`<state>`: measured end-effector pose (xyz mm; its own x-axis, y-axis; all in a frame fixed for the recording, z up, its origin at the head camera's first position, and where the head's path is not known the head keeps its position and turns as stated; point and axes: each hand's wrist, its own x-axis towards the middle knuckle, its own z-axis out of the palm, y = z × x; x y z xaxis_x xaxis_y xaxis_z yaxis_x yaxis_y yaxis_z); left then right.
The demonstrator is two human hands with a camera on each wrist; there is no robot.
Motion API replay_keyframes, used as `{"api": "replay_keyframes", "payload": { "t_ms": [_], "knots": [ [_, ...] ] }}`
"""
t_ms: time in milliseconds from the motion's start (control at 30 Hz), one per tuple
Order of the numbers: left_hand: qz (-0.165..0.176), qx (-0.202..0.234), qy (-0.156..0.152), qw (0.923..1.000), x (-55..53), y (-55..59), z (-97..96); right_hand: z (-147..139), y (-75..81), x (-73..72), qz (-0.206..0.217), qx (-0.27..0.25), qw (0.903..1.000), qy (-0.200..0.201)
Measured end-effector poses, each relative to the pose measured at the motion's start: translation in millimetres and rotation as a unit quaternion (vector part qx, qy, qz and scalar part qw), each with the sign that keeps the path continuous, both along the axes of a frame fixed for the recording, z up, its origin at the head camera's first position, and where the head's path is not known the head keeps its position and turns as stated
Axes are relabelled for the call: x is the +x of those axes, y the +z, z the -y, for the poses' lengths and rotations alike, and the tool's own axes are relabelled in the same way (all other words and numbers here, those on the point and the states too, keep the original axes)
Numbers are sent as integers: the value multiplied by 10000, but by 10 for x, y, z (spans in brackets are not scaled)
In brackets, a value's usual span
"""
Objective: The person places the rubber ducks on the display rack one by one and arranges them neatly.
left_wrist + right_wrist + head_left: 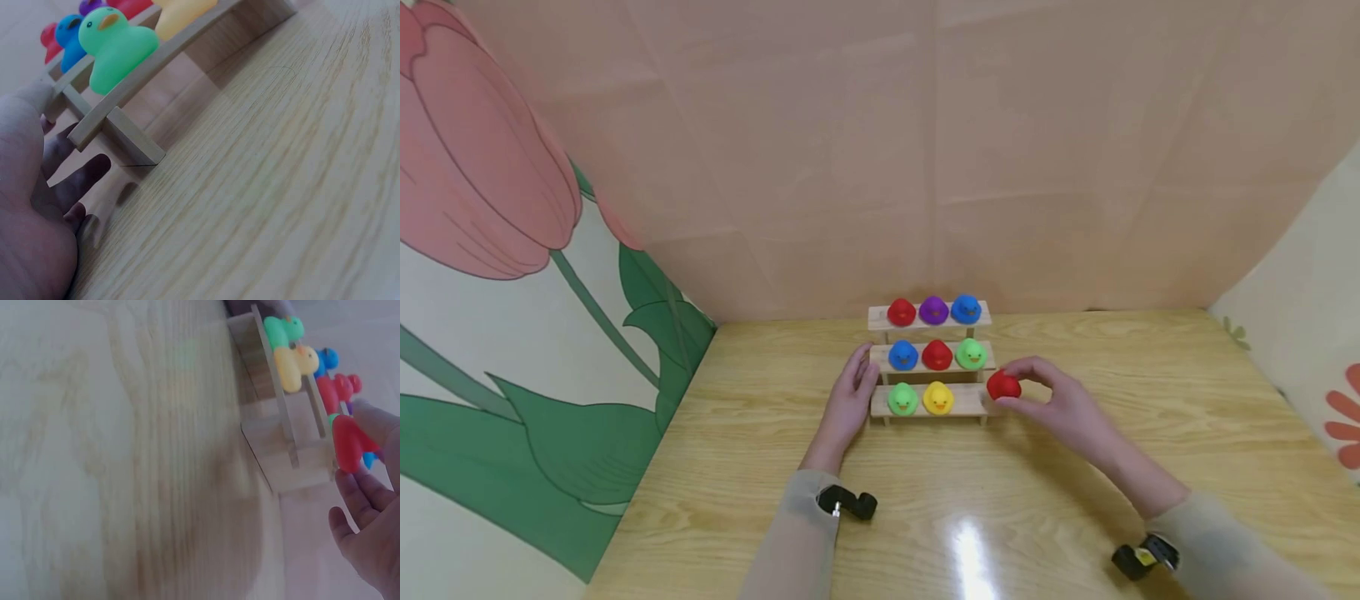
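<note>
A three-tier wooden display stand (964, 401) holds rubber ducks in rows. On its lowest tier sit a green duck (902, 400) and a yellow duck (938, 398). The middle tier carries a blue duck (903, 355), a red duck (937, 355) and a light green duck (972, 354). Just off the stand's right end, my right hand (1060, 407) pinches another red rubber duck (347, 442) between thumb and fingers. My left hand (850, 396) rests against the stand's left end, its fingers (81, 182) loosely extended beside the tiers.
Along the top tier are a red duck (901, 312), a purple duck (934, 311) and a blue duck (966, 310). The wooden table (760, 467) meets a pinkish backdrop (820, 167) behind the stand. A flower-patterned panel (550, 450) borders the left side.
</note>
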<state>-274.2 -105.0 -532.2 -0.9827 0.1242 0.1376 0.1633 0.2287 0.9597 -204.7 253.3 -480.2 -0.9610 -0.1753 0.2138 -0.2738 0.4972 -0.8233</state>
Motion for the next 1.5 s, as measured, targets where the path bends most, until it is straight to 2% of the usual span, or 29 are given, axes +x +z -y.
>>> {"api": "replay_keyframes", "payload": {
  "t_ms": [333,700,1167,1500],
  "knots": [
    [68,-30,29,10000,12,-3,6,216,-121,-30,45,51,9996,260],
    [13,1,1,10000,18,-8,21,367,-181,-67,-333,69,9991,250],
    [-78,28,-59,9999,12,-10,25,433,-253,-96,-402,160,9990,119],
    [-98,132,-61,9998,13,-17,12,426,-241,-89,-302,248,9992,48]
  ]
}}
